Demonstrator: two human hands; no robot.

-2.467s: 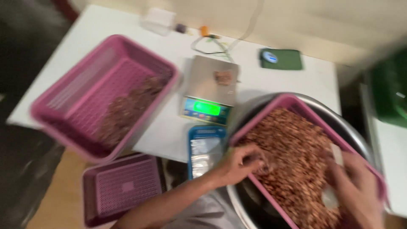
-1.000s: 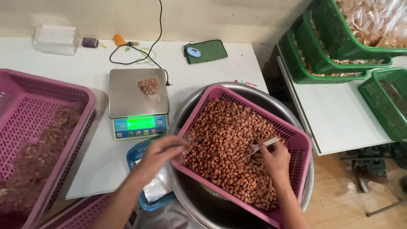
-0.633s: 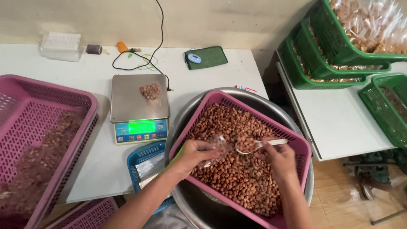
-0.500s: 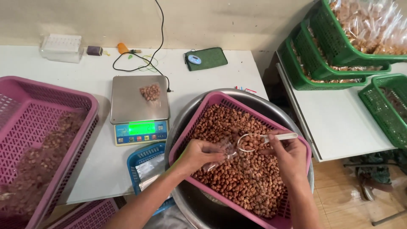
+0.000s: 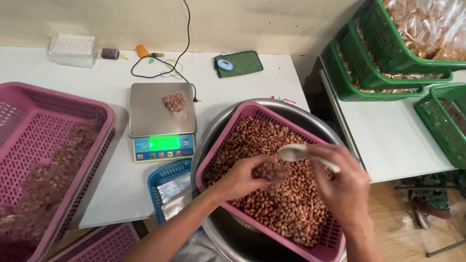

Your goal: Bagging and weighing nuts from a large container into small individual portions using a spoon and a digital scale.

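My left hand (image 5: 242, 177) holds a small clear bag (image 5: 272, 171) with brown coated nuts in it, above the pink basket (image 5: 232, 125) full of the same nuts (image 5: 272, 208). My right hand (image 5: 342, 182) grips a white plastic spoon (image 5: 296, 153), its bowl tipped just over the bag's mouth. The basket rests tilted inside a large steel bowl (image 5: 310, 119).
A steel digital scale (image 5: 161, 121) with a small bag of nuts (image 5: 174, 102) stands to the left. A blue tray of empty bags (image 5: 167, 187) sits at the table edge. A big pink basket (image 5: 46, 160) is at far left, green baskets (image 5: 388, 53) at right.
My left hand took a clear bag from the blue tray and brought it over the nuts. My right hand scooped nuts and tipped the spoon over the bag, which now holds nuts.
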